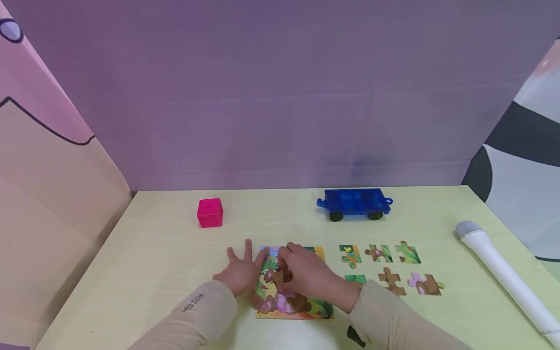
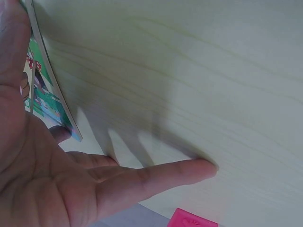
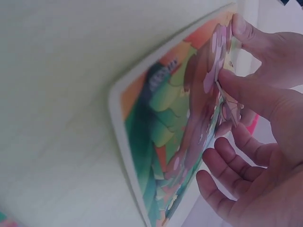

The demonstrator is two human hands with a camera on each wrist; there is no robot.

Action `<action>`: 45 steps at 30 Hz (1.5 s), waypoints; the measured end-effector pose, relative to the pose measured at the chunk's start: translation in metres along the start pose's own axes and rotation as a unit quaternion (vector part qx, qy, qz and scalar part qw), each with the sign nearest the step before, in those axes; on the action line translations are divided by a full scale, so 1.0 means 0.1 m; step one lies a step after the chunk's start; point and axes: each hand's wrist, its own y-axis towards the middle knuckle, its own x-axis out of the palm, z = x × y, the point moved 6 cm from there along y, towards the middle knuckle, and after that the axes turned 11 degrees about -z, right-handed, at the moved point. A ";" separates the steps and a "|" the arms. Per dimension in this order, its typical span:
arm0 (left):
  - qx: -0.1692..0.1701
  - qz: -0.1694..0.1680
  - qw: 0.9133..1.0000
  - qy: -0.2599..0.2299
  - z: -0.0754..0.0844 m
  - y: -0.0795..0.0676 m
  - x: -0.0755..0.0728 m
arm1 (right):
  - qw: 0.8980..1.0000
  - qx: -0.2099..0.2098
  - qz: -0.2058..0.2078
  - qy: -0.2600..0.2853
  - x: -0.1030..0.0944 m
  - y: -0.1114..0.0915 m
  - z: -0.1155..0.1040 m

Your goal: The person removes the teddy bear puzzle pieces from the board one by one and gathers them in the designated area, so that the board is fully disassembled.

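A jigsaw board with a brown bear picture lies at the front middle of the table. My left hand rests at its left side with fingers spread, thumb and index finger over the board's edge. In the left wrist view the palm and straight fingers show beside that edge. My right hand is over the board's middle. In the right wrist view its thumb and index finger pinch a small puzzle piece, tilted against the picture, while its other fingers are loosely bent.
Right of the board lie several loose puzzle pieces, one partly behind my right sleeve. A blue toy wagon and a pink cube stand toward the back. A white toy microphone lies along the right side. A black object shows under the right sleeve.
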 end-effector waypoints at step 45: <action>0.004 0.005 1.000 -0.010 -0.01 0.02 0.02 | 0.993 0.019 0.042 -0.107 -0.17 -0.07 0.14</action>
